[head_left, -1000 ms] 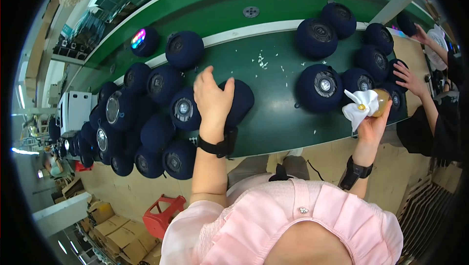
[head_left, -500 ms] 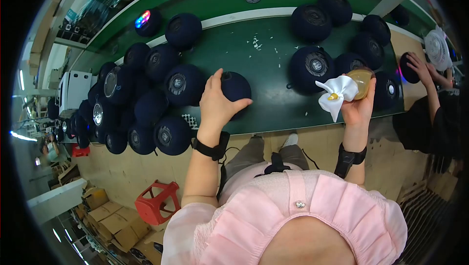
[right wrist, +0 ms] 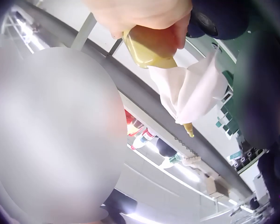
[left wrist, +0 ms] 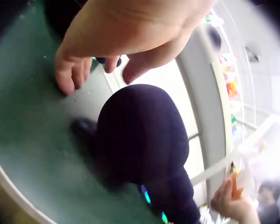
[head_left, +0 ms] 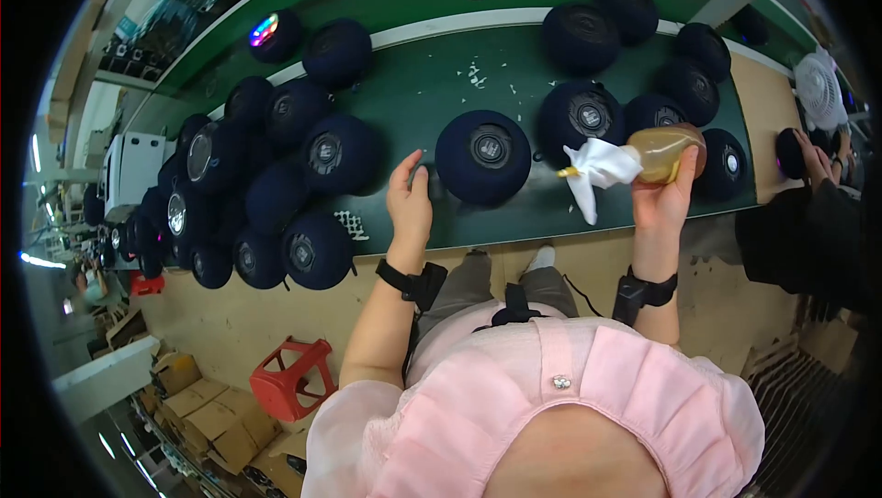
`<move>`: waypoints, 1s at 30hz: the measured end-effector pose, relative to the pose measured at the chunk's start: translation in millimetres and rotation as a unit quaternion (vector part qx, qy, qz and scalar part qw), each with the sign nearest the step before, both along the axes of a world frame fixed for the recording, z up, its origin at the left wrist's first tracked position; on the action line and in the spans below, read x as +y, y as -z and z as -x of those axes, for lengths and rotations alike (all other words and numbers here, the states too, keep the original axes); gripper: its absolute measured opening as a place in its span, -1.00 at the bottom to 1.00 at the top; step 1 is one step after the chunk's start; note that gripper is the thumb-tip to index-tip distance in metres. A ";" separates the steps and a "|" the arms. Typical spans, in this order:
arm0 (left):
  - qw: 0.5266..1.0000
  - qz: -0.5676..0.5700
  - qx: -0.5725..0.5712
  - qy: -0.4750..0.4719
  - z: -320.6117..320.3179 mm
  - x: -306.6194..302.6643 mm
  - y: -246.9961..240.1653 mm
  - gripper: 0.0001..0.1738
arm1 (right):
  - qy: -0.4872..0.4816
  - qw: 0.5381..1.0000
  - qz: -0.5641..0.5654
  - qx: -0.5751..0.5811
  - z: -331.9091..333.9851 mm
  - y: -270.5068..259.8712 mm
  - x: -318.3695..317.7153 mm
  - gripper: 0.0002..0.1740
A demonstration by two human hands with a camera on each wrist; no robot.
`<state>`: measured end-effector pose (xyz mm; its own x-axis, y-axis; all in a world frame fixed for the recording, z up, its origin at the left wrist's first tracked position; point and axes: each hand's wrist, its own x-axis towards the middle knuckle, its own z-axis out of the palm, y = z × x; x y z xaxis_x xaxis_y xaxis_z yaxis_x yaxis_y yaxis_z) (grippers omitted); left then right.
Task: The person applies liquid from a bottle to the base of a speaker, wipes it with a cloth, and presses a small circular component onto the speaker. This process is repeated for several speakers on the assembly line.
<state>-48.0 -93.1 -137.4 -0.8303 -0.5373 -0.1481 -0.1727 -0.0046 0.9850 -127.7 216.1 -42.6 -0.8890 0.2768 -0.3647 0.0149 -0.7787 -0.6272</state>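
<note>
A round navy speaker (head_left: 483, 157) sits on the green bench between both hands, its patterned round end facing up. Just to its left, my left hand (head_left: 411, 204) is held with fingers loosely extended, not touching it; the left wrist view shows that hand (left wrist: 130, 32) above a dark rounded speaker (left wrist: 142, 133). My right hand (head_left: 661, 202) grips an amber bottle (head_left: 663, 154), tilted so its yellow nozzle (head_left: 569, 172) points left. Around the bottle's neck is a white cloth (head_left: 602, 170). In the right wrist view the bottle (right wrist: 151, 45) and cloth (right wrist: 191, 88) hang from the fingers.
Many navy speakers (head_left: 276, 195) crowd the bench at left, one with a lit end (head_left: 264, 30). More speakers (head_left: 581, 37) stand at right. Another person's hands (head_left: 813, 158) and a white fan (head_left: 820, 89) are at the far right. A red stool (head_left: 292, 379) stands on the floor.
The speaker by my left hand has turned patterned end up and now sits farther right. My left hand has come away from it. The bottle has tilted, its nozzle moving left.
</note>
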 end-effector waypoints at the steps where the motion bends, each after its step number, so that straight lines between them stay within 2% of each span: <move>1: 0.998 0.051 0.022 0.010 2.8 5.0 -12.5 -0.64 | 0.005 1.000 -0.003 -0.001 1.0 0.1 -5.5 -0.50; 2: 0.994 0.102 0.044 0.018 6.2 9.0 -26.0 -0.68 | -0.001 0.999 -0.025 0.023 2.7 0.7 -10.6 -0.49; 3: 0.978 0.186 0.064 0.066 9.5 12.1 -39.5 -0.41 | -0.009 0.998 -0.048 0.046 4.2 1.1 -15.3 -0.49; 4: 0.979 0.181 0.063 0.068 13.5 16.2 -53.9 -0.41 | -0.007 0.998 -0.053 0.044 6.5 1.4 -20.7 -0.49; 6: 0.912 0.334 0.103 0.215 20.6 23.3 -77.4 -0.09 | -0.030 0.996 -0.049 0.064 11.3 2.3 -31.9 -0.48; 7: 0.913 0.330 0.103 0.217 22.3 25.4 -81.4 -0.09 | -0.027 0.996 -0.051 0.065 14.5 6.0 -36.1 -0.49; 9: 0.901 0.338 0.022 0.272 23.7 27.3 -84.6 0.14 | -0.036 0.996 -0.043 0.067 18.0 9.2 -44.1 -0.50; 10: 0.902 0.335 0.022 0.273 24.2 26.4 -83.7 0.14 | -0.047 0.996 -0.032 0.070 19.4 10.7 -48.6 -0.51; 12: 0.905 0.339 0.026 0.257 22.9 24.2 -80.1 0.02 | -0.045 0.996 -0.037 0.071 20.1 10.3 -56.7 -0.53; 13: 0.906 0.335 0.024 0.257 23.1 21.2 -74.7 0.02 | -0.037 0.996 -0.038 0.065 20.6 11.6 -59.4 -0.53; 15: 0.947 0.247 0.079 0.188 26.3 12.3 -64.5 -0.29 | -0.033 0.997 -0.040 0.058 21.4 12.0 -64.9 -0.54; 16: 0.948 0.245 0.077 0.187 27.8 8.6 -64.4 -0.29 | -0.040 0.997 -0.033 0.056 20.6 10.3 -67.7 -0.54; 18: 0.910 0.377 0.059 0.164 30.8 3.0 -71.8 -0.62 | -0.048 0.997 -0.027 0.052 18.9 9.1 -71.9 -0.54; 19: 0.890 0.427 0.090 0.130 34.4 8.4 -75.6 -0.79 | -0.041 0.999 -0.011 0.034 18.8 8.4 -73.6 -0.53; 20: 0.890 0.428 0.090 0.130 35.9 9.5 -76.0 -0.79 | -0.034 0.999 0.006 0.017 19.3 7.5 -75.3 -0.53; 22: 0.849 0.502 0.062 0.149 38.6 10.6 -76.8 -0.84 | -0.037 0.999 0.008 0.017 17.7 7.4 -76.6 -0.52; 23: 0.848 0.503 0.065 0.151 40.2 11.6 -77.3 -0.84 | -0.040 0.999 0.008 0.015 16.8 8.0 -76.4 -0.51; 25: 0.807 0.561 0.025 0.184 42.5 13.7 -78.2 -0.89 | -0.033 0.999 -0.007 0.029 17.1 15.1 -74.3 -0.51; 27: 0.801 0.567 0.057 0.184 46.3 9.0 -76.5 -0.91 | -0.027 0.998 -0.021 0.044 18.7 20.2 -74.2 -0.51; 29: 0.792 0.574 0.089 0.186 50.3 1.0 -73.7 -0.93 | -0.018 0.992 -0.089 0.089 19.2 22.8 -79.5 -0.53; 30: 0.823 0.528 0.085 0.190 52.1 -3.1 -71.9 -0.93 | -0.016 0.992 -0.087 0.090 19.8 23.6 -82.4 -0.53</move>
